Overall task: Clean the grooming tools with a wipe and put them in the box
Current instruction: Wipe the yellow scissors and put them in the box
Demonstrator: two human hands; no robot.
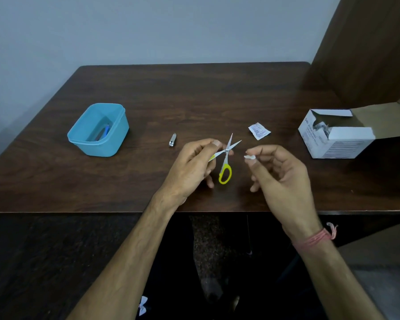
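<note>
Light, rigid, sharp-tipped scissors gripped near pivot by left hand; soft wipe pinched by right hand.

On the white carton at the right side of the table, the letters "BD" can be read near the top of its left face; the lines of print under them and on the front face are too small and blurred to read. The small white sachet lying on the table also carries rows of dark print, but no word is legible.
</note>
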